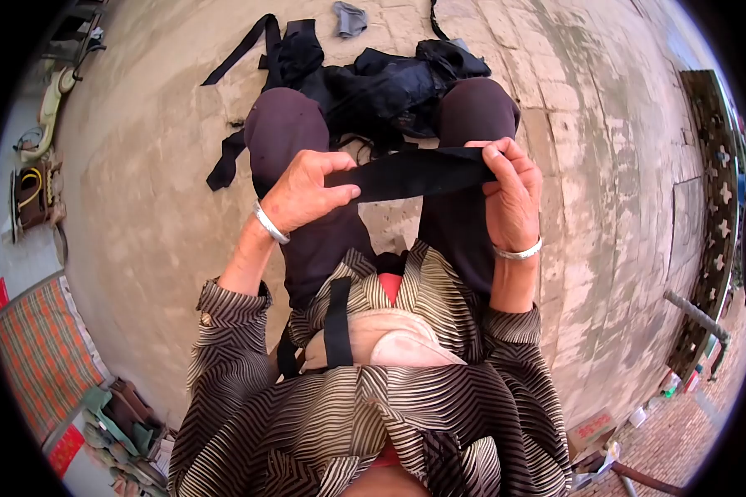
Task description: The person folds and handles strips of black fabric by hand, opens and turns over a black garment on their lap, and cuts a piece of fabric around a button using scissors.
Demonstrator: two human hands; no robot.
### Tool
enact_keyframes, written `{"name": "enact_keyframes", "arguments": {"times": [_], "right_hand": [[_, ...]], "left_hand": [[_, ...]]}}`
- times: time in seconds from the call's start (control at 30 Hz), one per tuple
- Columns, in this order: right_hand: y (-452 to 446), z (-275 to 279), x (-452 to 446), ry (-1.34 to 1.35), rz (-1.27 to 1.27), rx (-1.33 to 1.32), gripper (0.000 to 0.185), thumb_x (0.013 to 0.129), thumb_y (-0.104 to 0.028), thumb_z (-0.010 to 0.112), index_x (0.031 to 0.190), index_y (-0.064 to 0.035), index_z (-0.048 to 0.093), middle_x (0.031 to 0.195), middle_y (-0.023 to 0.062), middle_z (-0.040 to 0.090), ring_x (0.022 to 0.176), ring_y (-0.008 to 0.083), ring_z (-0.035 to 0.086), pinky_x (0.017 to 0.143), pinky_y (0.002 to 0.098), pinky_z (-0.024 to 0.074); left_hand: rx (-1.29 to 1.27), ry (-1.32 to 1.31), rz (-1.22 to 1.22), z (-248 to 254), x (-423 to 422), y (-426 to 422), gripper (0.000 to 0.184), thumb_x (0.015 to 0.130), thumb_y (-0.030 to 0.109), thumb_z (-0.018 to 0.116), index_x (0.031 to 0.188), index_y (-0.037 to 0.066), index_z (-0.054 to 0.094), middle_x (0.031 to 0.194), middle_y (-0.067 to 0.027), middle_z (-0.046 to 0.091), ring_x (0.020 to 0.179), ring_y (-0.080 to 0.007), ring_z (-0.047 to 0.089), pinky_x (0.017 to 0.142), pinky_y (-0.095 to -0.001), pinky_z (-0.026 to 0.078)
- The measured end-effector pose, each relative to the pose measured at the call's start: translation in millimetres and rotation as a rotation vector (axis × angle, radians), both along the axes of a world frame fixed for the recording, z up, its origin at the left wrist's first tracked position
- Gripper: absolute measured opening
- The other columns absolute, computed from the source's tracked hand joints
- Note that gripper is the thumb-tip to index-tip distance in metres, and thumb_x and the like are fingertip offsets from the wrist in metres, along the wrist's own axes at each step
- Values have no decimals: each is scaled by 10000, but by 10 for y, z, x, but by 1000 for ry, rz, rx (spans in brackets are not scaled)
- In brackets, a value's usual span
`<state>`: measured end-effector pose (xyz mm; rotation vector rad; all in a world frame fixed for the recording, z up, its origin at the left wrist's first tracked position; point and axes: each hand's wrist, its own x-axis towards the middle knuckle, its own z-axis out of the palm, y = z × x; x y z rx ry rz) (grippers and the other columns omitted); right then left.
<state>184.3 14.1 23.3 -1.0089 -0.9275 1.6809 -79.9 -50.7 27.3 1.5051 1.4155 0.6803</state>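
Apart, left grip [307, 190] and right grip [514, 189] pinch 1 black strap [423, 174].

A plaid curtain [46, 352] is at lower left, a grey cloth [351, 20] top centre, an openwork wall [709, 215] far right.

The black strap [423, 176] at 12 o'clock looks like matt, flat woven cloth. Beyond it, the dark heap [381, 91] is cloth with a faint sheen. 2 bracelets [271, 224], at 9 and 3 o'clock, are shiny silvery metal. The striped shirt [249, 398] is thin, slightly lustrous cloth; the trousers [311, 248], smooth and matt. At 6 o'clock, the pale pad [402, 331] looks soft, fleecy. The paving [588, 224] is rough, worn and matt.
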Motion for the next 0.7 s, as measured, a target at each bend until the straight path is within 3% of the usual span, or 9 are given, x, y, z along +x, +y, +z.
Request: {"name": "enact_keyframes", "arguments": {"times": [0.13, 0.2, 0.23, 0.3, 0.43, 0.5, 0.53, 0.7], "right_hand": [[65, 49, 113, 118, -9, -27, 116, 952, -113, 568, 882, -27, 600, 942, 115, 701, 683, 106, 645, 576, 252, 508], [79, 91, 143, 123, -15, -11, 111, 955, -113, 564, 890, -28, 594, 952, 126, 702, 685, 114, 647, 579, 251, 510], [82, 112, 150, 131, -30, 3, 107, 958, -113, 560, 897, -29, 587, 963, 137, 702, 687, 122, 649, 581, 249, 511], [87, 136, 144, 152, -20, 20, 94, 961, -110, 555, 922, -28, 579, 973, 154, 702, 691, 132, 653, 582, 252, 514], [117, 243, 75, 120, -62, 63, 95, 960, -114, 556, 913, -33, 572, 977, 161, 697, 691, 140, 647, 579, 258, 508], [135, 271, 34, 126, -46, 56, 102, 959, -122, 560, 906, -36, 565, 973, 163, 694, 691, 146, 635, 580, 263, 491], [148, 284, 11, 132, -32, 61, 102, 959, -122, 560, 906, -36, 565, 973, 163, 694, 691, 146, 635, 580, 263, 491], [163, 412, -155, 116, 42, 87, 93, 950, -104, 545, 905, -23, 550, 960, 190, 682, 700, 154, 622, 591, 272, 472]], "left_hand": [[0, 17, -41, -18, -139, 18, 222, 732, 69, 666, 909, -61, 630, 726, -183, 626, 655, -246, 627, 651, -347, 490], [-72, 257, -77, 98, -171, 18, 157, 690, 3, 645, 831, -46, 597, 647, -103, 538, 573, -152, 518, 550, -304, 407], [-72, 257, -65, 78, -200, 3, 157, 690, 3, 645, 831, -46, 597, 647, -103, 538, 573, -152, 518, 550, -304, 407], [88, 402, -115, 36, -286, -38, 163, 631, -3, 601, 788, -38, 578, 655, -129, 547, 559, -228, 531, 532, -329, 407], [119, 387, -60, 145, -427, -144, 158, 607, -10, 573, 762, -36, 556, 681, -123, 550, 590, -255, 540, 563, -335, 423], [211, 259, 20, 200, -525, -238, 138, 604, -13, 563, 738, -33, 539, 740, -134, 578, 637, -268, 557, 612, -331, 444], [266, 213, 18, 228, -576, -273, 166, 596, -22, 566, 759, -29, 537, 774, -146, 594, 705, -281, 570, 666, -330, 459], [333, 227, 145, 447, -715, -517, 251, 586, -58, 560, 832, -12, 531, 768, -143, 586, 732, -295, 557, 706, -336, 443]]}}
